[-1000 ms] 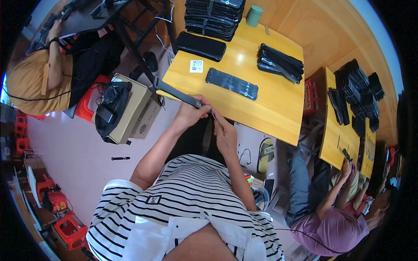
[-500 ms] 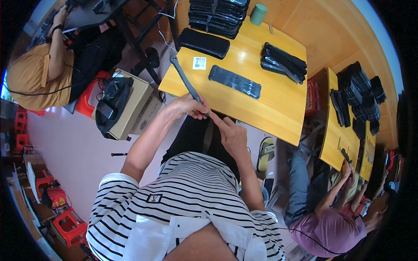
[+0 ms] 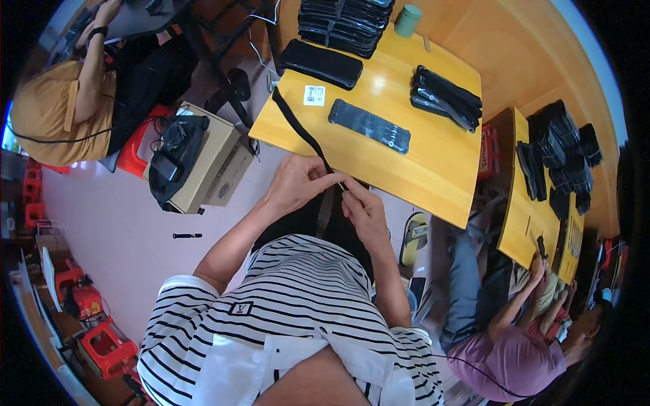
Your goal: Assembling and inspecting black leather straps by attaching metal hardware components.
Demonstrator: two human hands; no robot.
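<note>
Black strap (image 3: 298, 128): long, narrow, running from the left edge of the yellow desk (image 3: 420, 162) down over its near edge to the person's hands. Left hand (image 3: 298, 184): fingers (image 3: 330, 178) closing in a pinch on the strap's lower end, just off the near edge of the desk. Right hand (image 3: 362, 211): fingers curling tight, touching the same end beside the left hand; whether it is gripping the strap cannot be told. On the desk: a flat black pouch (image 3: 370, 126) lying open near the middle, a white label (image 3: 313, 95) at the left edge, a closed black case (image 3: 321, 63) toward the far left corner, a pile of black pieces (image 3: 447, 98) toward the right edge, a green cup (image 3: 408, 20) standing at the far edge.
</note>
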